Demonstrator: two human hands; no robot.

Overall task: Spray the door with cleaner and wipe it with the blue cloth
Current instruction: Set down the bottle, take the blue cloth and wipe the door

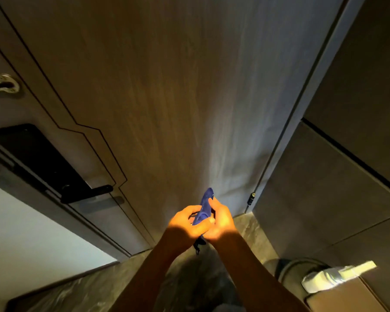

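Note:
A tall grey-brown wooden door (167, 86) fills the middle of the view. The blue cloth (204, 208) is bunched up between both my hands, low in front of the door's lower part. My left hand (187, 221) grips it from the left and my right hand (221, 219) from the right; one end sticks up above my fingers and a dark tail hangs below. A white spray bottle (329, 278) lies at the lower right on a brown surface, away from both hands.
A black lock plate with lever handle (54, 167) sits on the door's left side, with a metal latch (5, 84) above it. A hinge (250, 198) is on the door's right edge beside dark wall panels (347, 154). Marbled floor (77, 289) lies below.

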